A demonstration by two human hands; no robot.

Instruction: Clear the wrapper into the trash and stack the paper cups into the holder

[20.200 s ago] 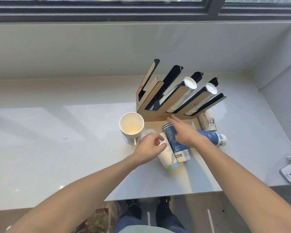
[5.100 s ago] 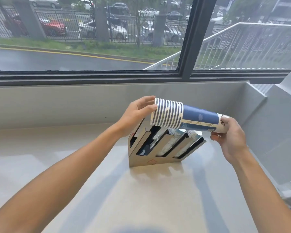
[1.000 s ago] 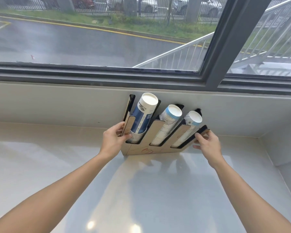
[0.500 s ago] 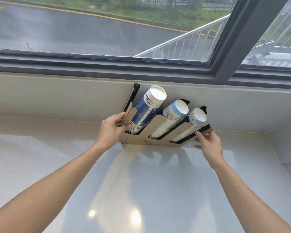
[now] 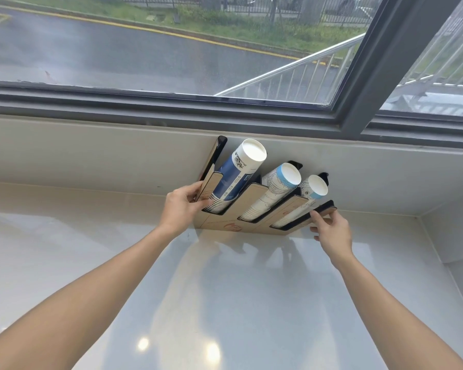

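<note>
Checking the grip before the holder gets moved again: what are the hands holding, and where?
Both hold the cup holder: the left hand grips its left end divider, and the right hand pinches the tip of its lowest right arm.

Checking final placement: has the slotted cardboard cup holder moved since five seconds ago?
Yes. The slotted cardboard cup holder has gone back from mid-counter to the rear wall under the window, both hands on it.

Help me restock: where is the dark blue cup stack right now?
In the head view, the dark blue cup stack sits in the holder's leftmost filled slot, against the wall under the window, beside the left hand.
</note>
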